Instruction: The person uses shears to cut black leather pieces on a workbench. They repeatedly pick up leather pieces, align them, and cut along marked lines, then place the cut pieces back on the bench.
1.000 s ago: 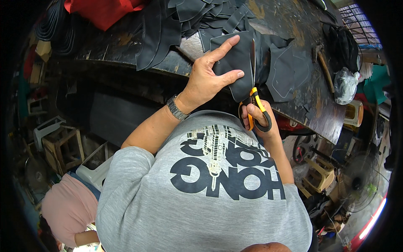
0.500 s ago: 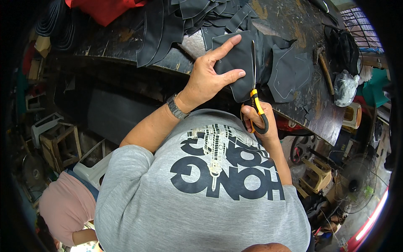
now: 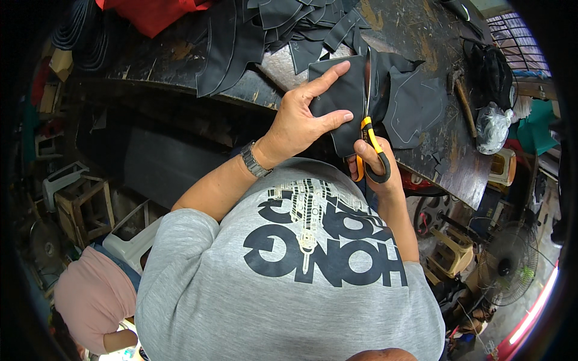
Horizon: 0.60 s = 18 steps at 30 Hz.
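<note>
Pressing the soft, floppy black cloth piece (image 3: pixel 342 102) flat on the dark surface (image 3: pixel 415 36), the left hand (image 3: pixel 299 122) spreads open while the right hand (image 3: pixel 374 163) grips orange-handled scissors (image 3: pixel 368 129) cutting it.

Grey short-sleeved T-shirt (image 3: pixel 289 283), front printed with large dark navy block lettering and a pale cream drawing of a tall tower running through its middle. Sleeves ending above the elbows, both forearms bare. Metal link-band wristwatch (image 3: pixel 253 159) on the wrist of the left hand (image 3: pixel 301 117). Nothing worn on the right hand (image 3: pixel 376 165).
</note>
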Each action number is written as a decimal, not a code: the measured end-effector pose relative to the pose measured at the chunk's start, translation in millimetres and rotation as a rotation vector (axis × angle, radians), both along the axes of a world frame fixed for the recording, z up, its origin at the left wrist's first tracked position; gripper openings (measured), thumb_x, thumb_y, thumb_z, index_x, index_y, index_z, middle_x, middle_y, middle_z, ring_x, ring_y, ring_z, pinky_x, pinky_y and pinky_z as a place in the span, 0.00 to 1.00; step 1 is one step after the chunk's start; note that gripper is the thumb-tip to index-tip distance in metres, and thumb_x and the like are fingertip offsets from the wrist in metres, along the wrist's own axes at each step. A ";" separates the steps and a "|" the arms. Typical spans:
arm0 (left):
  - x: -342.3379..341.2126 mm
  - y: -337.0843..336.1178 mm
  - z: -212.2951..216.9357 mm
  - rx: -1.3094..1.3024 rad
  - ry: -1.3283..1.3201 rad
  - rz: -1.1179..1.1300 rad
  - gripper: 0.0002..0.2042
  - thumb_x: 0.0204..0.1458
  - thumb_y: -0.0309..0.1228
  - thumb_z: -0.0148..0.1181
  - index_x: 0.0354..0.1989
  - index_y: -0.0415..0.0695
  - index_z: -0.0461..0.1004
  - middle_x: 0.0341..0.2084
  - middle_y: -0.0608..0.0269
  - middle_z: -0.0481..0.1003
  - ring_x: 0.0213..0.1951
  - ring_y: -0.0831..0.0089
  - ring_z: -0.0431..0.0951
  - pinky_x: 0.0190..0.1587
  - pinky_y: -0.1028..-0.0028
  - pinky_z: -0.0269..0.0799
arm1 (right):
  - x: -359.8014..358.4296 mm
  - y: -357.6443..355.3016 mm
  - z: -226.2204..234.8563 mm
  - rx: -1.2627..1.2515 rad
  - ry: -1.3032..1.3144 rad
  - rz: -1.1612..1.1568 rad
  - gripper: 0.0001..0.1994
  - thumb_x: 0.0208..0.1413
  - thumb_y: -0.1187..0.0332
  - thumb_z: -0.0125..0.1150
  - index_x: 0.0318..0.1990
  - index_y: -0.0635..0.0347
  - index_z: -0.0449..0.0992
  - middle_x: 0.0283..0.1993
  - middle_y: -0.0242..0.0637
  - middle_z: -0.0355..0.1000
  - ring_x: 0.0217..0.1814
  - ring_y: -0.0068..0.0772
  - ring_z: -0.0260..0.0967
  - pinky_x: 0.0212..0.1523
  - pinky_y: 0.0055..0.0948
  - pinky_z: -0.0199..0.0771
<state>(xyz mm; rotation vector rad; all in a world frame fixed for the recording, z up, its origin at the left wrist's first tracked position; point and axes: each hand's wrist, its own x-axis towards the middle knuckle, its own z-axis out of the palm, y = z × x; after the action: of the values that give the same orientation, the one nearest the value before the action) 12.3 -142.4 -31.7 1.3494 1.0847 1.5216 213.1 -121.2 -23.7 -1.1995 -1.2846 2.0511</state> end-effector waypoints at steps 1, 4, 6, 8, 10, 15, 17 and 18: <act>-0.1 -0.1 -0.4 0.007 0.005 0.006 0.33 0.46 0.22 0.68 0.64 0.38 0.63 0.62 0.57 0.66 0.59 0.76 0.67 0.62 0.75 0.60 | -0.5 -0.8 -0.6 0.003 -0.015 0.001 0.19 0.51 0.55 0.69 0.25 0.62 0.71 0.18 0.33 0.67 0.14 0.20 0.63 0.14 0.18 0.63; -1.7 -0.9 -1.7 0.007 0.002 0.010 0.33 0.47 0.22 0.68 0.64 0.38 0.63 0.62 0.57 0.66 0.60 0.76 0.67 0.63 0.74 0.60 | -2.9 -3.2 -2.7 0.002 -0.031 0.008 0.18 0.51 0.55 0.69 0.24 0.60 0.70 0.16 0.30 0.65 0.13 0.18 0.61 0.13 0.17 0.60; -2.4 -1.0 -2.5 0.001 -0.002 0.010 0.33 0.46 0.22 0.68 0.64 0.38 0.64 0.62 0.57 0.66 0.60 0.76 0.66 0.63 0.75 0.59 | -3.3 -4.6 -2.8 -0.011 -0.096 0.006 0.18 0.52 0.56 0.69 0.23 0.58 0.70 0.15 0.28 0.64 0.12 0.17 0.59 0.12 0.17 0.58; -2.2 -0.8 -3.1 0.003 0.004 0.016 0.33 0.46 0.23 0.69 0.63 0.38 0.64 0.62 0.57 0.66 0.60 0.76 0.66 0.63 0.75 0.59 | -2.5 -6.5 -1.9 0.009 -0.137 0.003 0.18 0.52 0.57 0.69 0.23 0.58 0.69 0.14 0.27 0.63 0.11 0.16 0.58 0.11 0.17 0.56; -2.3 0.2 -3.2 0.012 0.019 0.008 0.34 0.46 0.23 0.69 0.64 0.38 0.64 0.61 0.57 0.67 0.60 0.76 0.66 0.63 0.75 0.59 | -1.9 -7.3 -1.9 0.023 -0.152 -0.010 0.18 0.53 0.57 0.68 0.23 0.58 0.69 0.14 0.27 0.63 0.11 0.16 0.58 0.11 0.17 0.56; -18.7 13.7 -0.9 0.052 0.004 0.038 0.37 0.43 0.24 0.72 0.65 0.39 0.62 0.58 0.59 0.69 0.59 0.76 0.67 0.63 0.75 0.59 | 2.0 -5.1 -6.1 -0.032 0.049 -0.070 0.19 0.53 0.56 0.67 0.23 0.60 0.69 0.16 0.31 0.65 0.13 0.19 0.62 0.12 0.17 0.58; -35.2 22.0 0.5 0.107 0.057 0.083 0.39 0.42 0.24 0.72 0.65 0.40 0.61 0.58 0.59 0.69 0.58 0.75 0.67 0.62 0.75 0.59 | 7.2 -2.9 -5.9 -0.054 0.076 0.020 0.19 0.51 0.56 0.67 0.25 0.63 0.71 0.18 0.34 0.67 0.15 0.22 0.64 0.15 0.19 0.63; -42.5 28.4 0.7 0.111 0.121 0.136 0.40 0.41 0.24 0.72 0.66 0.40 0.60 0.57 0.59 0.70 0.57 0.75 0.68 0.62 0.75 0.59 | 8.3 -5.3 -6.4 -0.041 0.079 0.052 0.18 0.50 0.56 0.68 0.25 0.64 0.71 0.18 0.34 0.68 0.15 0.22 0.65 0.16 0.20 0.64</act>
<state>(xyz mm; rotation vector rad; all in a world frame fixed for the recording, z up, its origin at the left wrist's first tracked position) -30.2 -114.0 -31.1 1.4856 1.2037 1.6363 221.4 -126.5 -30.1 -1.1020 -1.2540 2.1494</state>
